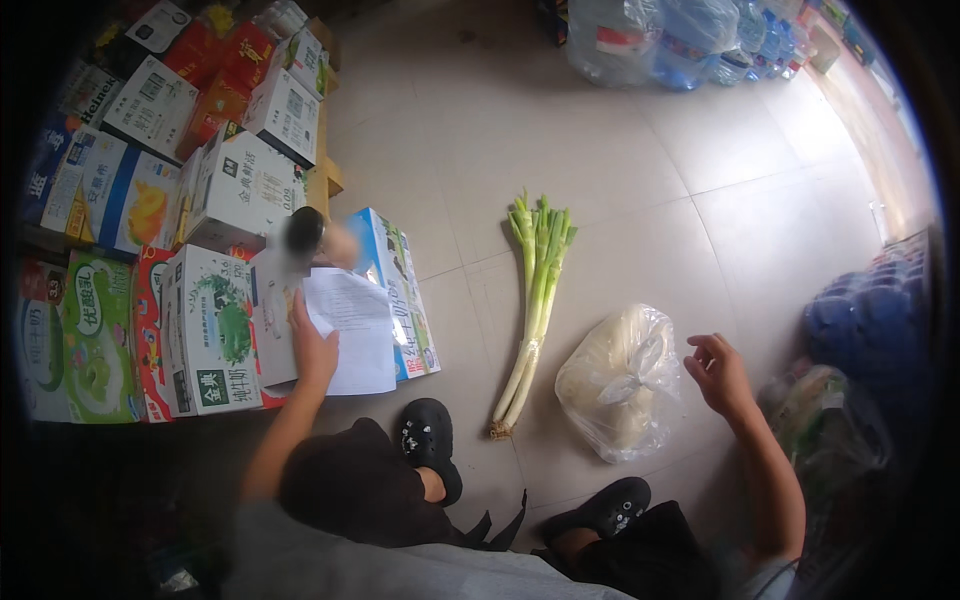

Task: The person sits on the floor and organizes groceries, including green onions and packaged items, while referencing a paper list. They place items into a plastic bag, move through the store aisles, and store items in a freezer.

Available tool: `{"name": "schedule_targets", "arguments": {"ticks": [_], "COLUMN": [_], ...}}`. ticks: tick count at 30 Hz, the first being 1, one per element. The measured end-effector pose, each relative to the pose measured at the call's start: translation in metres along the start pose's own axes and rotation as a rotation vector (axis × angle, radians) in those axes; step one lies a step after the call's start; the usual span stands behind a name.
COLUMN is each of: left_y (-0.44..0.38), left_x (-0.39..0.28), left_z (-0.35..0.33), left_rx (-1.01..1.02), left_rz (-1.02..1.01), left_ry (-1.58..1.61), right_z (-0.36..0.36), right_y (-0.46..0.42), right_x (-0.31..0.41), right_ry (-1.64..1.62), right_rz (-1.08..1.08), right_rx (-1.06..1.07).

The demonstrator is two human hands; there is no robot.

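Note:
My left hand (pixel 313 343) lies at the left edge of some white printed sheets (pixel 352 330), against a pale carton; whether its fingers grip the paper cannot be told. The sheets partly cover a blue-and-white milk carton (pixel 409 300). Bare and slightly curled, my right hand (pixel 716 367) hovers above the floor, just right of a knotted clear plastic bag (pixel 622 386) with pale, rounded contents. Between the cartons and that bag, a bunch of long green onions (pixel 536 300) rests on the tiles, its roots towards me and its cut green ends away.
Stacked drink and milk cartons (pixel 217 330) fill the left side, by a wooden edge (pixel 322 165). Bags of plastic bottles (pixel 652 41) stand at the top right. Blue wrapped packs (pixel 862 315) and another plastic bag (pixel 832 427) are at right. My black clogs (pixel 427 442) are below.

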State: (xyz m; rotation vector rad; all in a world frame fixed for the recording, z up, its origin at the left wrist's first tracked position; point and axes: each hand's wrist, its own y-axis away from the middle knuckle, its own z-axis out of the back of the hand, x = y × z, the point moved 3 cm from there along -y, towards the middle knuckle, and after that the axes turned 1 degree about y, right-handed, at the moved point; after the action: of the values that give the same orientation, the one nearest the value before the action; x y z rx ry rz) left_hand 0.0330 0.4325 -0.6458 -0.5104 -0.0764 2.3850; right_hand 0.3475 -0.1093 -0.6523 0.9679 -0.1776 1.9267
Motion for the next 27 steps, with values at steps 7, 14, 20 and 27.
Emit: {"name": "schedule_targets", "arguments": {"ticks": [7,14,20,27], "left_y": [0.008,-0.002,0.072,0.16], "left_x": [-0.018,-0.154,-0.274,-0.342], "left_z": [0.01,0.042,-0.11,-0.229], "left_rx": [-0.011,0.309,0.96,1.122], "left_rz": [-0.183,-0.861,-1.362,-0.73], "left_ry": [-0.474,0.173,0.247,0.912], "right_z": [-0.063,-0.105,-0.117,-0.075], "right_y": [0.006,0.021,0.022,0.04], "right_x": [0.04,-0.033,-0.044,-0.019], "right_ry": [0.625,0.362,-0.054,0.2], "right_rz": [0.234,-0.227,-0.312,0.009], "right_rx": [0.31,0.071,-0.056,-0.175]}}
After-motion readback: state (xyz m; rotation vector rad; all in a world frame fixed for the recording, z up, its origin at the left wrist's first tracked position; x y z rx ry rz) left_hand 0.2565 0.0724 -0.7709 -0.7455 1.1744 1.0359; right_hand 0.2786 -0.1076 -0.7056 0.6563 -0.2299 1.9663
